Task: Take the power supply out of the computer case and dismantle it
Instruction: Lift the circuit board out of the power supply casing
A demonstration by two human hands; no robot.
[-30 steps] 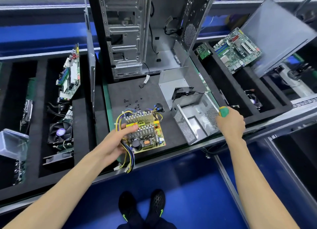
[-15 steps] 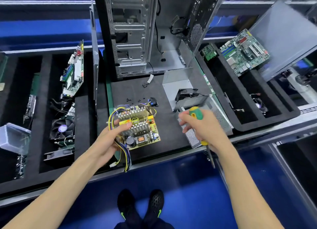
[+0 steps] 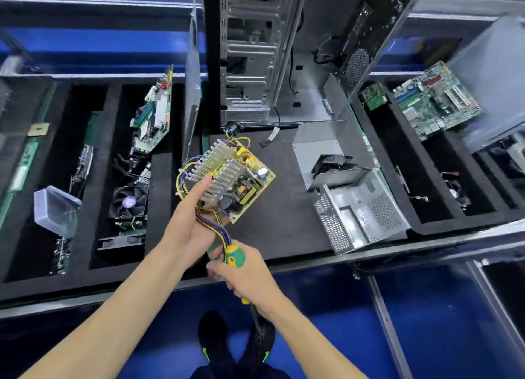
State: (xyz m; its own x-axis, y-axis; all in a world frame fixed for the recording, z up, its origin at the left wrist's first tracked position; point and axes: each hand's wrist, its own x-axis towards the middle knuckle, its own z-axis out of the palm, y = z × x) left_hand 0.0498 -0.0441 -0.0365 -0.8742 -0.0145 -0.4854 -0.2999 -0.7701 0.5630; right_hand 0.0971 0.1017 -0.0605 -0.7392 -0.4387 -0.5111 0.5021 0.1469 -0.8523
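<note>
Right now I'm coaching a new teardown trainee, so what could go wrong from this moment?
1. The left hand holds the power supply board lifted and tilted, by one end; it might slip.
2. The right hand grips the screwdriver close to the wire bundle; it could snag the wires.
3. The empty housing overhangs the bench edge and could be knocked off.
</note>
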